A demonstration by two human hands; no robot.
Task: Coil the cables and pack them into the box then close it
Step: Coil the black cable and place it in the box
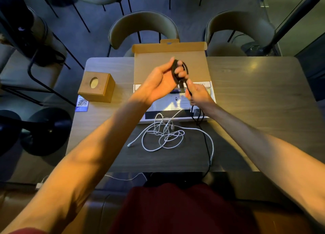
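Black cable [176, 71] coiled in L hand [158, 85], R hand [199, 94] pinching

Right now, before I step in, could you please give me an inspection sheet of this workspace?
Surface: wooden table.
Job's things: box open, lid raised at the far side.
Clutter: wooden block with a round hole, card with a code, both at the left.
Hands: left hand grips the coiled black cable above the box; right hand pinches its loose strand.
Cables: the black cable's tail trails off the near edge; white cable lies tangled before the box.
Surroundings: chairs beyond the table.
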